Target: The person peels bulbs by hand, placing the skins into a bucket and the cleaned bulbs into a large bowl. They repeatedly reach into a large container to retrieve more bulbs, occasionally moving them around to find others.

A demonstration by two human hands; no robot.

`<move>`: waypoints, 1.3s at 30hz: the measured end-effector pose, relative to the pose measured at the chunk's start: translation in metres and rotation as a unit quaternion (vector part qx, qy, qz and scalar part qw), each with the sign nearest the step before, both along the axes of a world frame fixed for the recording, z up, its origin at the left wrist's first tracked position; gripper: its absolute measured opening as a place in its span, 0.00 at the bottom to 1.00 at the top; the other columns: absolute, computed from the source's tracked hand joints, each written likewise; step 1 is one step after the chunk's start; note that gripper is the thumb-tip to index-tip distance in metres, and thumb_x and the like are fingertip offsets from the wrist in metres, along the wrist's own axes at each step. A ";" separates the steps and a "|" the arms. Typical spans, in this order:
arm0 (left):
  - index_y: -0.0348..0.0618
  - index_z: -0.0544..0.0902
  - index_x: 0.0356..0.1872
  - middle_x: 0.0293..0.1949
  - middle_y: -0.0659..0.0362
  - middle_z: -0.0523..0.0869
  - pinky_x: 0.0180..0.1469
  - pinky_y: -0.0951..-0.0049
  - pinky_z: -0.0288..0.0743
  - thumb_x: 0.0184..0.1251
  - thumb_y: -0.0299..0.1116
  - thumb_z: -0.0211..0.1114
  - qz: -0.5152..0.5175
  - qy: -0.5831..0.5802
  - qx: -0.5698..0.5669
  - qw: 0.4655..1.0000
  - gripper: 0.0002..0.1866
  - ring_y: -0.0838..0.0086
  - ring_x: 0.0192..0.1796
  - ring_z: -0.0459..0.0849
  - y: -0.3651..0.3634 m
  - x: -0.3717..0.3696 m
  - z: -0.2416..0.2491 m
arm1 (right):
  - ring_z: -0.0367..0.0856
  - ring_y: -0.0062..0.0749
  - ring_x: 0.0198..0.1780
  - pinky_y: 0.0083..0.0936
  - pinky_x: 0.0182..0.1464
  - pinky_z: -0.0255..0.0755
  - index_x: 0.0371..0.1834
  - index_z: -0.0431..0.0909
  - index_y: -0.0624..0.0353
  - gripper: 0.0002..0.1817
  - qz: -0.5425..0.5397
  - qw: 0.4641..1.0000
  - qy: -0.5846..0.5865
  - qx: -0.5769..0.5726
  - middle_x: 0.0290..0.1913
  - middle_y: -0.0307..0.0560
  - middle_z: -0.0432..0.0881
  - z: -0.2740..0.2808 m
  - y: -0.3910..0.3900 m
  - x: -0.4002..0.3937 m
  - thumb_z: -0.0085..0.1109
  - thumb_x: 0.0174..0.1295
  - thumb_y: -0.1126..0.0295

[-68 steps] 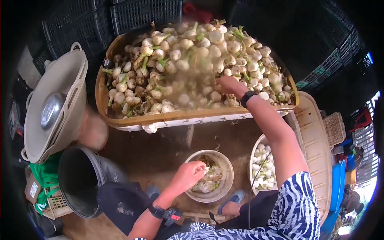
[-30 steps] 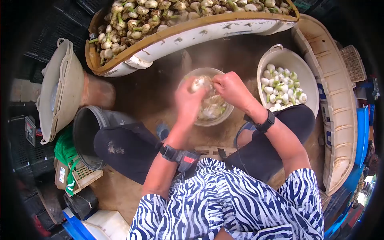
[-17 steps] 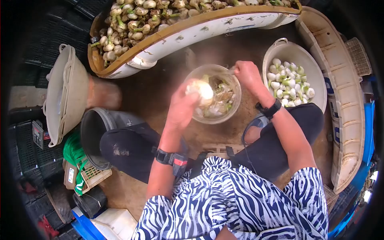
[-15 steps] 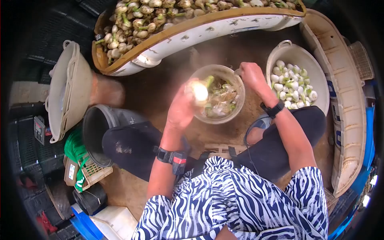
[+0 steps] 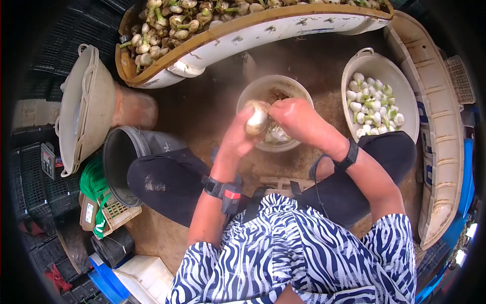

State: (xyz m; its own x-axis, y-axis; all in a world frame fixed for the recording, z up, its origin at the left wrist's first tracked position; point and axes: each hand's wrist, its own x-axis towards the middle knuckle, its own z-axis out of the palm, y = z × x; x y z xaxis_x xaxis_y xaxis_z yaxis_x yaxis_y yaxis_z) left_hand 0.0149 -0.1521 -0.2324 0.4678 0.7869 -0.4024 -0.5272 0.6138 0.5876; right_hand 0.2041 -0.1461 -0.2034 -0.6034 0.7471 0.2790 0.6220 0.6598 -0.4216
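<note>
My left hand (image 5: 240, 136) is closed around a round white bulb (image 5: 257, 117), which looks like fresh garlic, above a pale bucket (image 5: 277, 148). My right hand (image 5: 299, 120) meets the bulb from the right with curled, pinching fingers. Whatever lies between those fingers is hidden. Inside the bucket are papery peels (image 5: 277, 134) and trimmings, partly covered by my hands. To the right, a whitish tub (image 5: 354, 61) contains many clean white bulbs (image 5: 374, 105) with short green stems.
Ahead, a long white trough (image 5: 243, 41) with a brown rim is heaped with soiled bulbs (image 5: 182, 23). Left are a tilted pale tub (image 5: 76, 109), a dark grey bucket (image 5: 147, 144) and green netting (image 5: 93, 185). A long beige trough (image 5: 440, 137) stands at the right.
My right hand has moved left from the bucket's rim to the bulb. My left hand has turned slightly and still holds the bulb. The view has shifted a little.
</note>
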 end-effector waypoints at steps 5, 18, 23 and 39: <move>0.47 0.77 0.45 0.36 0.65 0.82 0.25 0.84 0.71 0.62 0.46 0.63 -0.018 -0.024 -0.035 0.999 0.17 0.82 0.33 0.80 0.002 -0.002 -0.009 | 0.81 0.45 0.32 0.38 0.31 0.74 0.27 0.78 0.60 0.04 -0.032 0.999 0.016 0.036 0.27 0.50 0.81 -0.003 -0.004 -0.001 0.57 0.47 0.73; 0.31 0.68 0.61 0.51 0.55 0.79 0.52 0.74 0.76 0.54 0.36 0.67 -0.044 0.173 0.130 0.975 0.33 0.73 0.50 0.80 0.006 0.012 0.026 | 0.74 0.21 0.32 0.23 0.36 0.69 0.36 0.79 0.70 0.09 -0.062 0.889 0.332 -0.308 0.29 0.40 0.80 -0.023 0.016 0.023 0.58 0.57 0.74; 0.36 0.69 0.62 0.50 0.55 0.80 0.55 0.75 0.74 0.52 0.32 0.66 -0.094 0.333 0.108 0.932 0.33 0.74 0.52 0.79 0.001 0.019 0.027 | 0.78 0.24 0.29 0.23 0.35 0.71 0.33 0.80 0.68 0.08 -0.165 0.889 0.306 -0.298 0.29 0.41 0.82 -0.040 0.026 0.026 0.54 0.59 0.73; 0.38 0.73 0.57 0.50 0.57 0.79 0.57 0.73 0.71 0.40 0.24 0.65 -0.065 0.364 0.310 0.876 0.34 0.72 0.53 0.78 0.009 0.016 0.021 | 0.71 0.12 0.26 0.17 0.31 0.68 0.31 0.80 0.66 0.06 -0.056 0.844 0.251 -0.470 0.24 0.32 0.77 -0.026 0.025 0.037 0.60 0.56 0.73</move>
